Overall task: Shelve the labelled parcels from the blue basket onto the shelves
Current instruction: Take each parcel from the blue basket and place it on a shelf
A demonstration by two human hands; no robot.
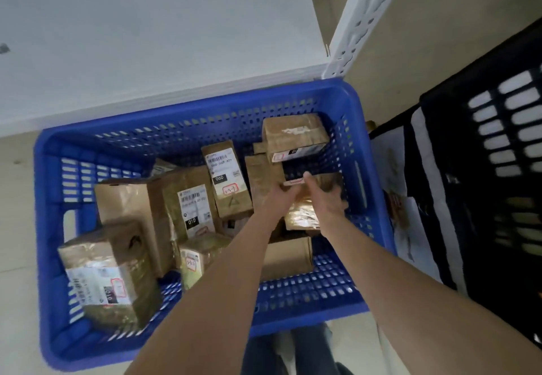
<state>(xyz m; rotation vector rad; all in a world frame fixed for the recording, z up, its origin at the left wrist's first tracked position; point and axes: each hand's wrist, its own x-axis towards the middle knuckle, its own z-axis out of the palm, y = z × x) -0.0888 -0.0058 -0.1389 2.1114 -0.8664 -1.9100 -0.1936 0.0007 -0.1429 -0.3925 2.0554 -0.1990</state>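
View from above. Both arms reach into the right half of a blue perforated plastic basket (356, 128) standing on the floor below a white metal shelf (146, 37). The right hand (327, 201) curls its fingers round a small brown tape-wrapped cardboard parcel (328, 182), inside the basket among other labelled boxes. The left hand (280, 197) touches the parcel's near end; its fingers are hidden, so its grip cannot be told.

Likely a parcel depot — labelled cartons (225, 179) in a blue basket (52, 228), perforated white shelving upright (360, 19).
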